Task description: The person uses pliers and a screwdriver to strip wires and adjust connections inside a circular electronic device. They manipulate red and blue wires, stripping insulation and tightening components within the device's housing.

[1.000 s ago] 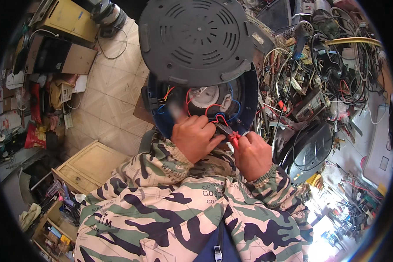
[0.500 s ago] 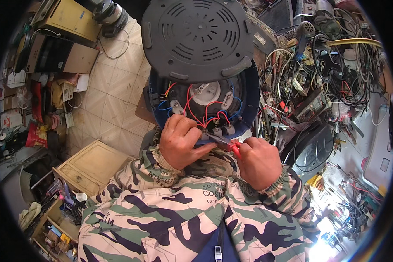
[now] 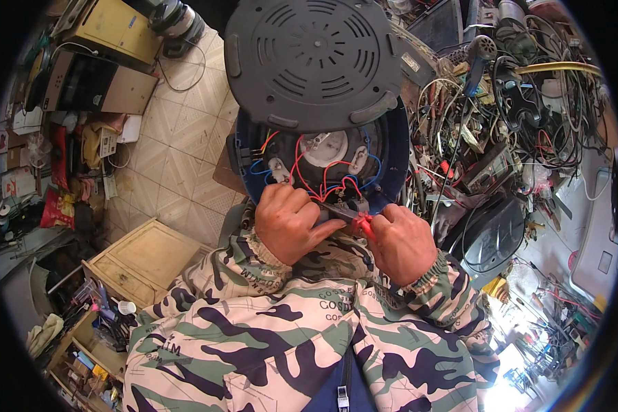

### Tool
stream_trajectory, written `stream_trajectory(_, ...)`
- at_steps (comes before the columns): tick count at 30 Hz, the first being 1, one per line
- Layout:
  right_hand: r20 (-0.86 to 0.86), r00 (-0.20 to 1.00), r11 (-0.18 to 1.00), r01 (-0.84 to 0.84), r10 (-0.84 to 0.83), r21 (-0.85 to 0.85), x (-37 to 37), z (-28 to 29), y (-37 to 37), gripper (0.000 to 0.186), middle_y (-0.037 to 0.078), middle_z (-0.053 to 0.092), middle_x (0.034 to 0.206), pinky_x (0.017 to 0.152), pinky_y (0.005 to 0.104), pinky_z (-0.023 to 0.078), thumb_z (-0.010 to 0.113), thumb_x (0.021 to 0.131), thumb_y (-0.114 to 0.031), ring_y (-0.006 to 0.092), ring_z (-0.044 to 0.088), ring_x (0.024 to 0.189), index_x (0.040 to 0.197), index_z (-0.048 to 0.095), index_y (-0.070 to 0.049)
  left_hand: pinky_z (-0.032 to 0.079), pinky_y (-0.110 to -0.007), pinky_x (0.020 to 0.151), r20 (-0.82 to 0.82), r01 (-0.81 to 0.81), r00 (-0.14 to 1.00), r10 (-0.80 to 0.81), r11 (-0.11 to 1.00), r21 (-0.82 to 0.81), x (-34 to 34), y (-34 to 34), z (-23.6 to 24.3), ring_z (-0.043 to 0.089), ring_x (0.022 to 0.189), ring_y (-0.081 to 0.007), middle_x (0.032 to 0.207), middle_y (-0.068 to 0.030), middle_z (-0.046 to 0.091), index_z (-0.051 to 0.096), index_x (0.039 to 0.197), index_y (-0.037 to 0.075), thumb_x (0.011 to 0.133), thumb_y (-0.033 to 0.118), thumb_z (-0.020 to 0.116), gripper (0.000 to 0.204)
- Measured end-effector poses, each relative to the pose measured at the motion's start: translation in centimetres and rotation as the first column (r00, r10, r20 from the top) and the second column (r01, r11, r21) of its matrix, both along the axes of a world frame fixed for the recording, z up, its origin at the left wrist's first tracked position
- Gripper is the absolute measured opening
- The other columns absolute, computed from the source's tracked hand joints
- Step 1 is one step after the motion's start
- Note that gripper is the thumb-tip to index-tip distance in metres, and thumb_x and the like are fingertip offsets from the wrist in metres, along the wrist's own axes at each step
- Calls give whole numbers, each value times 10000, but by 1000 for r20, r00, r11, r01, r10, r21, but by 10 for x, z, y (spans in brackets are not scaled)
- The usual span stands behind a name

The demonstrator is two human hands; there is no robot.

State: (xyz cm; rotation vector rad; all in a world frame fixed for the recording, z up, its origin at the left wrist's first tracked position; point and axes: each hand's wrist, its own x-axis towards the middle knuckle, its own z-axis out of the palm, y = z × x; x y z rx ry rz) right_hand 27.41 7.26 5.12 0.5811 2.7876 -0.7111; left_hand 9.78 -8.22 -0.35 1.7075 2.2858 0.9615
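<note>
In front of me lies a round dark-blue appliance housing [image 3: 397, 154], opened up, with red wires [image 3: 336, 163], blue wires and grey blocks inside. A black vented bottom cover [image 3: 316, 69] stands over its far part. My left hand [image 3: 286, 221] is curled over the near left rim, its thumb stretched to the right. My right hand [image 3: 403, 244] is closed round a red-handled tool that looks like long-nose pliers [image 3: 365, 224]. The metal tip reaches left among the red wire ends near the grey blocks, just beyond my left thumb. What exactly it touches is too small to tell.
A tangled heap of cables and parts [image 3: 487, 130] crowds the right side. At left are a wooden cabinet [image 3: 147, 257], a microwave-like box [image 3: 99, 84] and shelves of clutter. Tiled floor [image 3: 175, 147] shows between them and the housing. Loose tools lie at lower right.
My right hand and the pliers have shifted slightly up and left, bringing the tip closer to the red wire ends. My left hand and the housing have moved a little to the right.
</note>
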Motion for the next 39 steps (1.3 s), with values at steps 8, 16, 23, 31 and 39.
stream_trajectory(8, 19, 999, 999, -47, 47, -1, 2, -11, 1, 149, 142, 642, 858, 634, 466, 560, 702, 887, -187, 344, 676, 753, 834, 695, -48, 458, -421, 759, -49, 4, 999, -5, 1000, -27, 5, 2, -9, 596, 709, -270, 714, -39, 567, 639, 648, 108, 702, 329, 913, 355)
stream_trajectory(16, -167, 971, 979, 188, -173, 83, -8, -26, -41, 185, 133, 633, 809, 566, 441, 534, 766, 857, -193, 324, 680, 697, 807, 652, -56, 476, -433, 767, -81, -14, 997, 12, 1000, -25, 8, 0, -13, 610, 704, -268, 731, -44, 587, 647, 659, 92, 722, 211, 888, 276)
stream_trajectory(23, 31, 991, 992, 126, -127, 13, 2, 13, -10, 185, 150, 663, 810, 696, 464, 561, 747, 874, -208, 352, 695, 805, 881, 720, -25, 495, -422, 702, 27, 88, 996, -90, 994, 70, 1, -8, -12, 619, 719, -274, 759, -78, 622, 628, 634, 57, 679, 182, 924, 325)
stream_trajectory(31, 149, 988, 997, -34, 25, 64, -9, 14, 4, 221, 156, 651, 801, 670, 472, 545, 752, 885, -234, 363, 682, 777, 862, 729, -15, 511, -425, 722, 47, 61, 997, -64, 997, 54, 4, -10, -16, 628, 736, -285, 768, -90, 627, 634, 641, 45, 702, 213, 934, 349)
stream_trajectory(39, 151, 986, 989, -87, 69, 116, -12, -1, -4, 193, 145, 648, 793, 655, 466, 555, 738, 886, -229, 342, 693, 764, 841, 716, -43, 496, -422, 711, 30, 43, 999, -44, 998, 38, 4, -7, -14, 602, 710, -287, 717, -67, 560, 607, 624, 67, 692, 270, 940, 396)
